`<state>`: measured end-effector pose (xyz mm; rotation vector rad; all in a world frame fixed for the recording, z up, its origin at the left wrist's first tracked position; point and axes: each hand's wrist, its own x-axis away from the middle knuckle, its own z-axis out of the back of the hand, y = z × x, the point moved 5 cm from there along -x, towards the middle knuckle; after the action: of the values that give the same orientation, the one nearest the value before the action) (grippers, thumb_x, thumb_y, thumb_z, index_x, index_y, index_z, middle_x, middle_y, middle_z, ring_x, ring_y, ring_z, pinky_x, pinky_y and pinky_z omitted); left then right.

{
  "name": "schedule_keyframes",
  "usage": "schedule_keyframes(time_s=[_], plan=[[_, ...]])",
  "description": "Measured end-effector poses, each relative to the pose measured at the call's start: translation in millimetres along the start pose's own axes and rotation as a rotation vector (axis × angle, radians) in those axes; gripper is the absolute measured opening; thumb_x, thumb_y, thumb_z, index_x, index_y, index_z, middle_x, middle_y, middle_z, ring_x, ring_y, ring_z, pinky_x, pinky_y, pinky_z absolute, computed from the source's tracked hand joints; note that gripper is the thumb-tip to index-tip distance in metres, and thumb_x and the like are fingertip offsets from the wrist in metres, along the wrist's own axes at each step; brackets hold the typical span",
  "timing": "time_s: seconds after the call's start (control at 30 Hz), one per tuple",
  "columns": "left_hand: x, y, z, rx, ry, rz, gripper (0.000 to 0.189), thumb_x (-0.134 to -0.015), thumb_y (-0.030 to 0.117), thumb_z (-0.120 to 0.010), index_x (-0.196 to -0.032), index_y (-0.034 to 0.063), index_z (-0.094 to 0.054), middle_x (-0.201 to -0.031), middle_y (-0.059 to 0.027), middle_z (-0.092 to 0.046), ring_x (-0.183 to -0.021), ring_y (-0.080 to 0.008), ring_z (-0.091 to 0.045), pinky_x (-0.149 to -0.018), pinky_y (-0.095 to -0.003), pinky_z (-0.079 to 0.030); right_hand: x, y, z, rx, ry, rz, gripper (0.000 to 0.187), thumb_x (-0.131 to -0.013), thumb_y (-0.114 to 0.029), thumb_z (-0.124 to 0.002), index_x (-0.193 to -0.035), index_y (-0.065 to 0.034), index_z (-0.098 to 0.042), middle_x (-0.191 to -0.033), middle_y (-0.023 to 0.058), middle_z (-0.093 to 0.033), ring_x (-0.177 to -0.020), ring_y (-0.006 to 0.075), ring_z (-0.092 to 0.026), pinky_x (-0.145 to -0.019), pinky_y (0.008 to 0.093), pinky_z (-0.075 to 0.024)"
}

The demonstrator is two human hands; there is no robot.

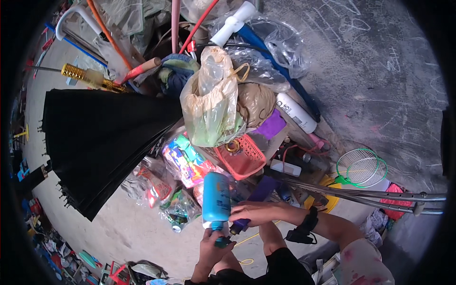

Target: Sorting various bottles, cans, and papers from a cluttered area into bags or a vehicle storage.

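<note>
My left hand grips the neck and dark green cap of a blue plastic bottle, which is held upside down with its base away from me. My right hand is closed around a dark purple bottle, right beside the blue one; its narrow neck points down towards my left hand. The fingertips of the right hand are close to the blue bottle's side; whether they touch it I cannot tell. Beyond both hands lie a coral plastic basket and a colourful plastic package.
A large folded black umbrella spreads at the left. Plastic bags, a white bottle and a blue pole with a white handle crowd the far side. Metal tubes and a green-rimmed racket are at the right.
</note>
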<state>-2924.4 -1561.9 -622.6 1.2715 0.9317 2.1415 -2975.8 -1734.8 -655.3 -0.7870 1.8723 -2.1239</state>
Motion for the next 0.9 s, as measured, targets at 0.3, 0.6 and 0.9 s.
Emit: schedule_keyframes(time_s=[0.3,0.6,0.9], plan=[[18.5,-6.8,35.4,-0.107,0.093,0.038,0.038,-0.056,0.015,-0.082,-0.085,0.0079,-0.058,-0.086,-0.0131,-0.058,-0.078,-0.0307,-0.060,-0.065,-0.0373,-0.050,121.7,143.1,135.1,-0.625,1.785,-0.316,0.012,-0.082,-0.010,-0.060,-0.093,-0.0055,-0.058,-0.079,0.0010,-0.058,-0.064,0.0093,-0.056,-0.053,0.0216,-0.0463],[41.9,3.6,67.6,-0.094,0.119,0.111,0.039,-0.063,0.007,-0.076,-0.096,0.0005,-0.058,-0.089,-0.0142,-0.056,-0.074,-0.0230,-0.058,-0.063,-0.0335,-0.048,279.8,296.9,193.3,-0.211,2.038,-0.776,0.068,-0.073,-0.062,-0.059,-0.112,-0.0062,-0.055,-0.077,0.0041,-0.056,-0.067,0.0165,-0.051,-0.063,0.0269,-0.0421],[71.5,-37.7,74.5,0.074,0.200,0.239,0.027,-0.071,-0.001,-0.068,-0.094,0.0013,-0.054,-0.075,-0.0037,-0.057,-0.060,-0.0091,-0.052,-0.054,-0.0239,-0.044,228.8,256.6,190.7,-0.739,1.822,-0.912,0.056,-0.066,-0.057,-0.070,-0.085,-0.0070,-0.054,-0.066,-0.0007,-0.046,-0.050,0.0091,-0.043,-0.039,0.0218,-0.0315]])
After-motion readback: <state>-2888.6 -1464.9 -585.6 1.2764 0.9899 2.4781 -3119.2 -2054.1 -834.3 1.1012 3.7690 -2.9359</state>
